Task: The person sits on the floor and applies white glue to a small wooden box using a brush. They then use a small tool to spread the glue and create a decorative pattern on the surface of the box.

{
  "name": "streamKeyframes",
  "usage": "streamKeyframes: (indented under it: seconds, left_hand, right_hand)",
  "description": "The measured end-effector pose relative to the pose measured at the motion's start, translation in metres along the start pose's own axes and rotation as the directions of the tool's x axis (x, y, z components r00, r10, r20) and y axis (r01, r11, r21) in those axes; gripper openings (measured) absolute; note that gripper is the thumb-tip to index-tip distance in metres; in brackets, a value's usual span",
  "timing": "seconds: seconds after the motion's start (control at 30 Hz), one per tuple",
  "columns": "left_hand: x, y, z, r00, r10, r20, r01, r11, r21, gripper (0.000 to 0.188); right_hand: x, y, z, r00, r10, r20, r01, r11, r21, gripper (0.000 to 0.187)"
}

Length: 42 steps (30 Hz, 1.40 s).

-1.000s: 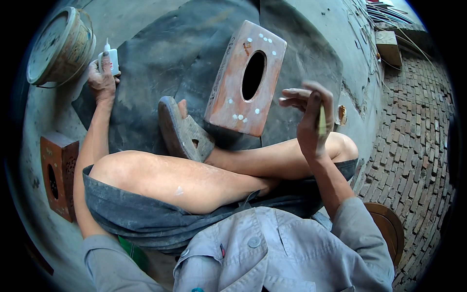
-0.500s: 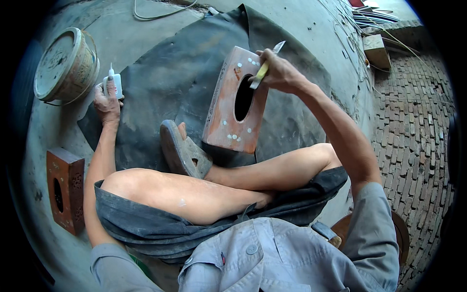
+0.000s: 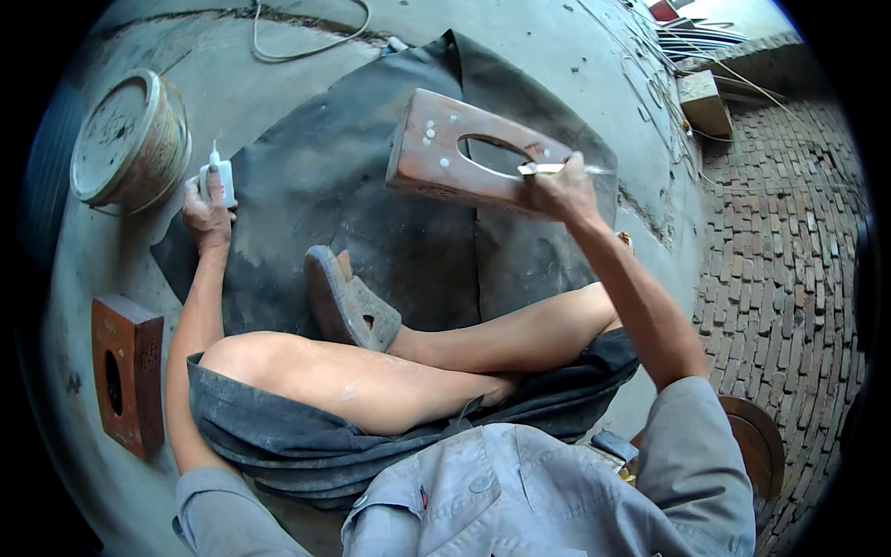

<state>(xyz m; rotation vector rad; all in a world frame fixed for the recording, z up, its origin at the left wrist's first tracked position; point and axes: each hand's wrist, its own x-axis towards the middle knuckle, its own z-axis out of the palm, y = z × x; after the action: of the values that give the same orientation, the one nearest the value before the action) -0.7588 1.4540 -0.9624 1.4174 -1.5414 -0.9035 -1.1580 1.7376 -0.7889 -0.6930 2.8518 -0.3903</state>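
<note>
My left hand, out at the left edge of the dark sheet, is closed round a small white bottle with its thin nozzle pointing up. My right hand grips the right end of a reddish-brown wooden tissue box, which is tilted over the sheet with its oval opening facing up. White dots mark the wood near the box's left end. The same right hand also holds a slim yellowish-handled knife, lying across the end of the opening; its blade is blurred.
Under my crossed legs and slippered foot spreads a dark sheet. A lidded bucket stands at the far left. Near my left arm sits a second wooden tissue box. Cables and a wooden block lie at the far right, beside brick paving.
My right hand has moved down and slightly right, turning the tissue box from nearly upright in view to lying crosswise. The left hand still holds the bottle in about the same place.
</note>
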Motion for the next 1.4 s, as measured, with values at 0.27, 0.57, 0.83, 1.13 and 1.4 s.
streamKeyframes:
  seconds: [0.27, 0.57, 0.83, 1.13, 1.4]
  left_hand:
    - [0.000, -0.002, 0.004, 1.000, -0.009, -0.006, 0.009, 1.000, -0.010, 0.056]
    - [-0.007, 0.009, 0.005, 1.000, -0.013, 0.008, 0.014, 0.999, -0.030, 0.052]
    - [-0.009, 0.012, 0.005, 0.998, 0.057, -0.026, -0.058, 0.997, -0.052, 0.050]
    - [-0.011, 0.011, 0.013, 0.998, 0.064, -0.024, -0.065, 0.994, -0.086, 0.047]
    - [-0.004, -0.007, 0.009, 1.000, 0.019, -0.016, -0.020, 0.998, -0.067, 0.040]
  right_hand:
    - [-0.045, 0.053, 0.027, 1.000, -0.001, -0.023, 0.002, 0.998, 0.069, 0.075]
    - [-0.092, 0.070, 0.004, 0.901, -0.427, 0.073, 0.432, 0.898, -0.081, 0.045]
    - [-0.093, -0.074, 0.007, 0.857, -0.514, -0.035, 0.327, 0.491, 0.807, 0.057]
    - [-0.063, -0.210, 0.171, 0.742, -0.620, 0.257, -0.335, -0.011, 0.942, 0.036]
    - [-0.042, -0.246, 0.232, 0.732, -0.538, 0.419, -0.439, 0.099, 0.893, 0.037]
